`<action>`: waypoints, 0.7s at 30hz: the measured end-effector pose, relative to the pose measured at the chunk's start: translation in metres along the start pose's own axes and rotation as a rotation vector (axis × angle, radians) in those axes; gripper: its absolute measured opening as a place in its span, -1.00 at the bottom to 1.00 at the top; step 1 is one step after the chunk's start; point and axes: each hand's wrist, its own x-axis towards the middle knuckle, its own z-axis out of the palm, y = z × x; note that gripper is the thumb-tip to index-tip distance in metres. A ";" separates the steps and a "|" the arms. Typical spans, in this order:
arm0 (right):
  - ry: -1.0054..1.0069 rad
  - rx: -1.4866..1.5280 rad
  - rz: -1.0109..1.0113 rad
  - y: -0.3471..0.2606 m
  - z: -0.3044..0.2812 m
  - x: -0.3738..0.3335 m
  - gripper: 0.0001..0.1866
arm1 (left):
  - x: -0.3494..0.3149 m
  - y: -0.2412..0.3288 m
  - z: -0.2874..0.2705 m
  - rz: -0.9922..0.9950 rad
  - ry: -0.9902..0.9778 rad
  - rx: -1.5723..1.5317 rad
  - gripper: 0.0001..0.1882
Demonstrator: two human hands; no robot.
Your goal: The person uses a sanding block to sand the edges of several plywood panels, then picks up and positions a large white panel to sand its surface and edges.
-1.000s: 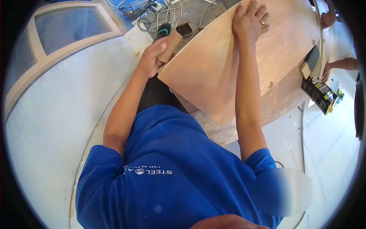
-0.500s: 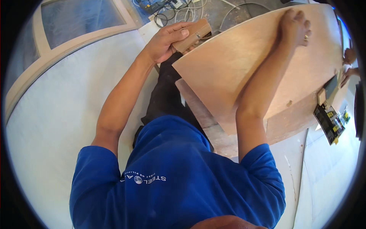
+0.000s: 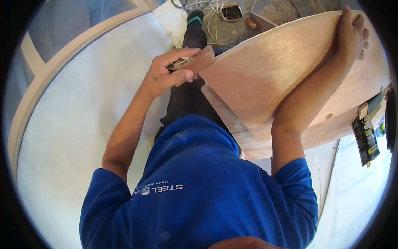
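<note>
My left hand (image 3: 163,74) grips a brown sanding block (image 3: 203,60) between thumb and fingers. The block sits against the near left corner of a pale curved plywood panel (image 3: 265,79). My right forearm lies across this panel, and my right hand (image 3: 350,35), with a ring on one finger, grips its far right edge. Some of the right fingers curl over, so their tips are partly hidden. Beneath the panel, a second wooden board (image 3: 228,112) shows at its near side.
A framed panel with blue-grey panes (image 3: 83,25) and a white curved surface (image 3: 78,91) lie at the left. White cables (image 3: 215,25), a small open box (image 3: 231,13) and a red item (image 3: 251,23) are on the floor ahead. A black-and-yellow package (image 3: 365,141) stands at the right.
The sanding block has turned in my left hand and now meets the panel's corner edge. My right hand has slid to the panel's far edge. The view has shifted, showing my foot.
</note>
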 end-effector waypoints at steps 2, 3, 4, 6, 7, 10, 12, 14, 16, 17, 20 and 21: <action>-0.086 -0.190 -0.035 -0.014 -0.008 -0.013 -0.19 | -0.006 -0.007 -0.005 0.064 0.007 0.145 -0.41; -0.114 -0.289 -0.050 -0.023 -0.016 -0.016 -0.21 | -0.001 -0.011 -0.005 0.113 0.003 0.213 -0.41; -0.020 -0.101 0.099 -0.025 -0.009 -0.019 -0.33 | 0.011 -0.009 -0.001 0.186 -0.013 0.250 -0.40; 0.084 -0.118 0.012 -0.012 0.006 -0.022 -0.35 | 0.025 -0.007 0.010 0.313 -0.021 0.316 -0.39; 0.066 -0.109 0.010 -0.008 0.006 -0.025 -0.36 | 0.034 -0.004 0.024 0.302 0.005 0.297 -0.38; 0.093 -0.080 -0.068 -0.016 0.008 -0.031 -0.42 | 0.082 0.022 0.065 0.533 -0.025 0.377 -0.39; 0.114 -0.085 -0.085 -0.020 0.007 -0.033 -0.44 | 0.111 0.050 0.093 0.502 0.024 0.414 -0.43; 0.133 -0.075 -0.095 -0.025 0.008 -0.029 -0.42 | 0.155 0.066 0.110 0.599 0.081 0.424 -0.44; 0.100 -0.086 -0.092 -0.024 0.003 -0.031 -0.38 | 0.160 0.061 0.109 0.375 0.001 0.176 -0.43; 0.087 -0.098 -0.065 -0.023 0.000 -0.026 -0.35 | 0.166 0.063 0.105 0.274 -0.052 0.065 -0.43; 0.067 -0.142 0.004 -0.025 -0.010 -0.029 -0.23 | 0.099 0.049 0.050 0.243 -0.019 0.358 -0.36; 0.084 -0.142 0.010 -0.032 -0.010 -0.020 -0.19 | 0.078 0.026 0.028 0.278 0.011 0.484 -0.33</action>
